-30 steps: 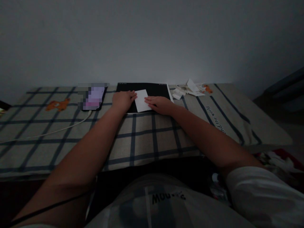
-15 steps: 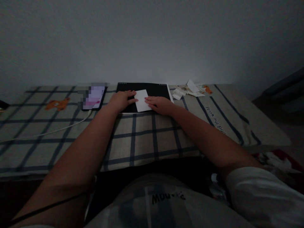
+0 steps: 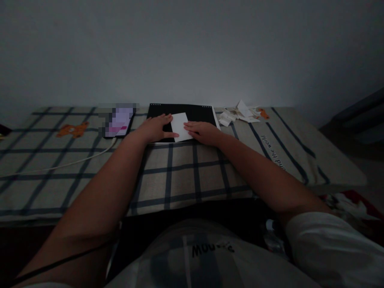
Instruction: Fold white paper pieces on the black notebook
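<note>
A small white sheet of paper (image 3: pixel 181 125) lies on a black notebook (image 3: pixel 196 113) at the far side of a checked cloth. My left hand (image 3: pixel 156 128) rests flat on the notebook, its fingers spread and a fingertip pressing the paper's lower left edge. My right hand (image 3: pixel 203 131) lies palm down at the paper's right edge, fingertips touching it. Neither hand grips anything.
A phone (image 3: pixel 118 121) with a lit screen lies left of the notebook, a white cable (image 3: pixel 69 163) running from it to the left. A heap of paper scraps (image 3: pixel 238 112) sits to the right by the wall. The checked cloth (image 3: pixel 186 172) covers the surface.
My left hand has slid right and nearer along the paper's left edge, its fingers spreading out. The right hand stays in place.
</note>
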`<state>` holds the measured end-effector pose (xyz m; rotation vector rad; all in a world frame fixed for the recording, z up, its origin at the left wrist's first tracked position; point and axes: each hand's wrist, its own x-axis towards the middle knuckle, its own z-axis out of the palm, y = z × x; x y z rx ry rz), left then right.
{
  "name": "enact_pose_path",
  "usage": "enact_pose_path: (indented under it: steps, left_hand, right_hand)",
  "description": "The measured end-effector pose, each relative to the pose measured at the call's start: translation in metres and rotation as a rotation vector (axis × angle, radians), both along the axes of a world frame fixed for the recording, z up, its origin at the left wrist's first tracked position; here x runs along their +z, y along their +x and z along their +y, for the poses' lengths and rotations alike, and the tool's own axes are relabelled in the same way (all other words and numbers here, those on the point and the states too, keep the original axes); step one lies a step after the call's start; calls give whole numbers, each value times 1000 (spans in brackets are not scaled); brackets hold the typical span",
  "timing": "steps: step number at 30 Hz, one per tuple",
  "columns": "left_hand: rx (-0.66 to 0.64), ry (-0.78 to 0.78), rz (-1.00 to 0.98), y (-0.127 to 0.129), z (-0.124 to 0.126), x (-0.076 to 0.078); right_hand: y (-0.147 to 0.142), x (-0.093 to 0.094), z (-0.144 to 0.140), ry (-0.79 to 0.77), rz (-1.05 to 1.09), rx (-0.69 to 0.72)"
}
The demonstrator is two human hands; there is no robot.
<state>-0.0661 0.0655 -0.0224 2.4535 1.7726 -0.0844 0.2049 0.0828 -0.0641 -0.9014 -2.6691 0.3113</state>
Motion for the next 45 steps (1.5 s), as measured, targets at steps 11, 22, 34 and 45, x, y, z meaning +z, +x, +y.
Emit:
enact_pose_path:
  steps: [11, 22, 34, 45]
  left_hand:
    - [134, 206, -25, 17, 0, -2]
    - [217, 290, 16, 25, 6, -1]
    - [28, 185, 46, 12, -2, 0]
    - [-1, -15, 67, 6, -7, 6]
  right_hand:
    - [-2, 3, -3, 33, -36, -9]
    - [-2, 3, -3, 31, -35, -17]
    - [0, 3, -2, 12, -22, -4]
    - [-1, 2, -2, 5, -11, -2]
